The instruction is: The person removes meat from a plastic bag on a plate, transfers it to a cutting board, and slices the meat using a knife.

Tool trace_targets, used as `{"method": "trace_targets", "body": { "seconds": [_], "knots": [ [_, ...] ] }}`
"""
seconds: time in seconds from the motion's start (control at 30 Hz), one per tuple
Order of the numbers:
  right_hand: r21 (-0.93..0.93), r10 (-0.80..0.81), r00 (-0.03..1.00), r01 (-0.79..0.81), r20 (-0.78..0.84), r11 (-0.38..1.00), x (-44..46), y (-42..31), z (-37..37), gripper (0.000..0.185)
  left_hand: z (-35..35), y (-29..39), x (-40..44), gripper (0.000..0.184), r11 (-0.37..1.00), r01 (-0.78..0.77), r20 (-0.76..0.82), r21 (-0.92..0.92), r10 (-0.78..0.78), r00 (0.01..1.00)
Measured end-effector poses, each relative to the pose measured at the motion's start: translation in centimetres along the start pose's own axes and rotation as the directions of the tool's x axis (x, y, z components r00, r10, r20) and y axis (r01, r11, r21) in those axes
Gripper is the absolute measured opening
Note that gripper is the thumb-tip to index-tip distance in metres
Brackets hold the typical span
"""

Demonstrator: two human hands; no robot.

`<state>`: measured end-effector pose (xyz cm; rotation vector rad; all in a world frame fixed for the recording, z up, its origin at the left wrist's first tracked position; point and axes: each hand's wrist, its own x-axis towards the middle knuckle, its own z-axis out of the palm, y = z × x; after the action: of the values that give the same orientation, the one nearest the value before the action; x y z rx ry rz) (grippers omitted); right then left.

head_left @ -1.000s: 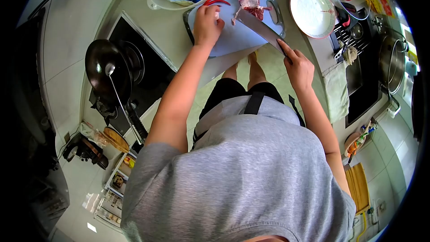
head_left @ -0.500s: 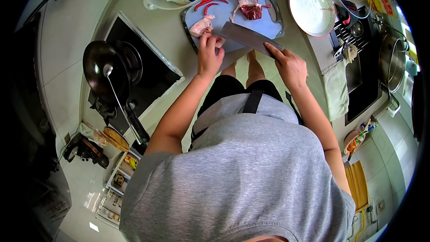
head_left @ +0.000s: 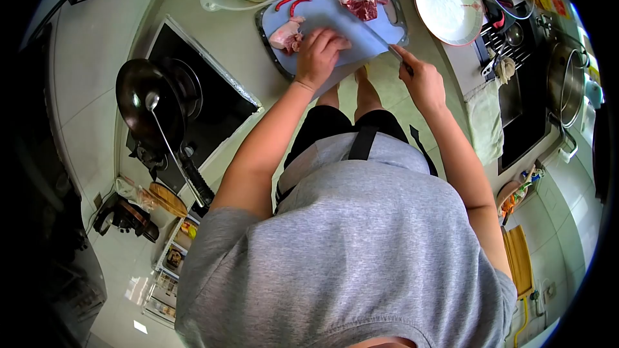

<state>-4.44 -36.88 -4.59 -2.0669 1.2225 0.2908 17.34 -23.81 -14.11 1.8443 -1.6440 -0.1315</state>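
On your left, a dark wok [head_left: 134,119] sits at the black cooktop [head_left: 222,106], with a long-handled ladle [head_left: 152,100] in it. A round wooden board [head_left: 169,198] and a wire rack [head_left: 161,270] are lower down that side. On your right, a pale cloth [head_left: 485,122] hangs over the counter edge, and you have a metal pot [head_left: 566,84] farther out. Below it, a yellowish wooden board [head_left: 518,263] stands near the tiled wall [head_left: 551,222].
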Motion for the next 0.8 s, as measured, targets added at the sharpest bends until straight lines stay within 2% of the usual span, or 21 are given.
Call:
{"method": "trace_targets", "body": {
  "seconds": [0.03, 0.1, 0.17, 0.23, 0.33, 0.4, 0.43, 0.47, 0.5, 0.53, 0.6, 0.7, 0.8],
  "knots": [
    [0.000, 0.003, 1.000, -0.003, 0.001, 1.000, -0.3, 0.0, 0.0, 0.048, -0.1, -0.2, -0.4, 0.025, 1.000, 0.000, 0.002, -0.002, 0.000, 1.000],
    [-0.055, -0.029, 0.998, 0.032, 0.047, 0.998, -0.9, 0.0, 0.1, 0.049, -0.4, -0.1, -1.0, 0.026, 0.993, 0.052, -0.103, 0.102, -0.041, 0.994],
    [-0.051, -0.042, 0.998, 0.044, 0.036, 0.998, -1.0, 0.5, 0.7, 0.050, -0.7, 0.1, -1.5, 0.027, 0.996, 0.023, -0.060, 0.090, -0.018, 0.998],
    [-0.045, -0.061, 0.998, 0.062, 0.022, 0.997, -0.8, 0.9, 1.5, 0.052, -0.1, 0.0, -1.9, 0.023, 0.998, -0.059, -0.069, -0.002, 0.059, 0.996],
    [-0.040, -0.104, 0.995, 0.104, 0.001, 0.994, -0.8, 1.3, 2.9, 0.054, 1.0, -0.2, -1.6, 0.021, 0.994, -0.078, -0.064, 0.081, 0.083, 0.994],
    [-0.115, -0.131, 0.991, 0.130, 0.001, 0.985, -0.5, 1.1, 3.2, 0.055, 1.4, -0.4, -1.3, 0.021, 0.998, -0.055, -0.035, 0.013, 0.056, 0.998],
    [-0.114, -0.123, 0.992, 0.122, 0.001, 0.986, -0.3, 0.8, 3.1, 0.055, 1.4, -0.4, -1.1, 0.021, 0.998, -0.024, -0.010, -0.051, 0.024, 1.000],
    [-0.167, -0.050, 0.994, 0.065, 0.093, 0.984, -0.1, 0.4, 2.9, 0.055, 1.7, -0.6, -1.2, 0.021, 0.998, -0.024, -0.005, -0.056, 0.024, 1.000],
    [-0.224, 0.027, 0.983, 0.015, 0.182, 0.974, 0.1, 0.0, 2.6, 0.056, 2.1, -1.1, -1.3, 0.022, 0.999, -0.030, -0.026, -0.033, 0.029, 0.999],
    [-0.222, 0.031, 0.982, 0.012, 0.186, 0.975, 0.0, 0.0, 2.5, 0.056, 2.3, -1.5, -1.6, 0.023, 0.999, -0.035, -0.047, -0.009, 0.035, 0.998],
    [-0.146, -0.042, 0.982, 0.070, 0.186, 0.987, 0.0, 0.0, 2.3, 0.041, 2.5, -1.7, -2.0, 0.025, 0.999, -0.052, -0.051, -0.003, 0.051, 0.997],
    [-0.162, -0.087, 0.981, 0.115, 0.174, 0.980, -0.2, -0.6, 1.9, 0.040, 2.2, -1.9, -2.1, 0.026, 0.997, -0.075, -0.048, -0.008, 0.075, 0.996],
    [-0.202, -0.046, 0.980, 0.086, 0.192, 0.976, -0.1, -0.8, 2.1, 0.041, 1.9, -1.6, -2.2, 0.027, 0.998, -0.062, -0.013, 0.016, 0.062, 0.998]
  ]
}}
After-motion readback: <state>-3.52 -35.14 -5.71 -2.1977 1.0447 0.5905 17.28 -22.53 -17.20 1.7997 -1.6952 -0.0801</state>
